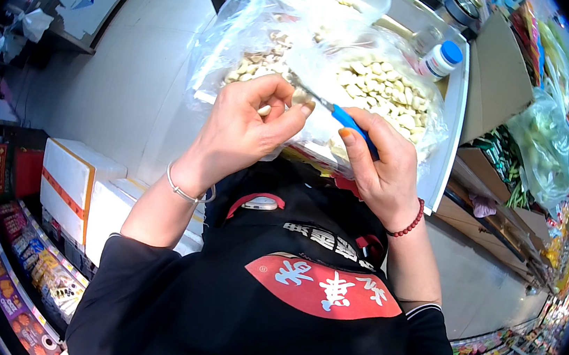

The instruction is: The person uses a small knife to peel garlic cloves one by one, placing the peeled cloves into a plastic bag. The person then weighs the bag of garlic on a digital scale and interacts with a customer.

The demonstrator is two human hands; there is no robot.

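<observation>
My left hand (257, 116) pinches a garlic clove (300, 96) between thumb and index finger. Another pale clove (264, 110) is tucked in its curled fingers. In my right hand (383, 162) is a small knife with a blue handle (349, 123), its blade pointing up-left close to the pinched clove. Beyond the left hand, a clear plastic bag (228, 24) holds garlic cloves, some with brownish skin. Peeled cloves (384, 89) fill another open plastic bag (436, 118) beyond the right hand. At the far side, a translucent bowl (378, 1) contains more pale pieces, partly washed out by glare.
The bags rest on a white surface with a raised edge (447, 159). A white bottle with a blue cap (440, 61) and a glass jar (426, 38) stand at its right. A cardboard box (500, 81) adjoins that side. White foam boxes (68, 179) stand at lower left.
</observation>
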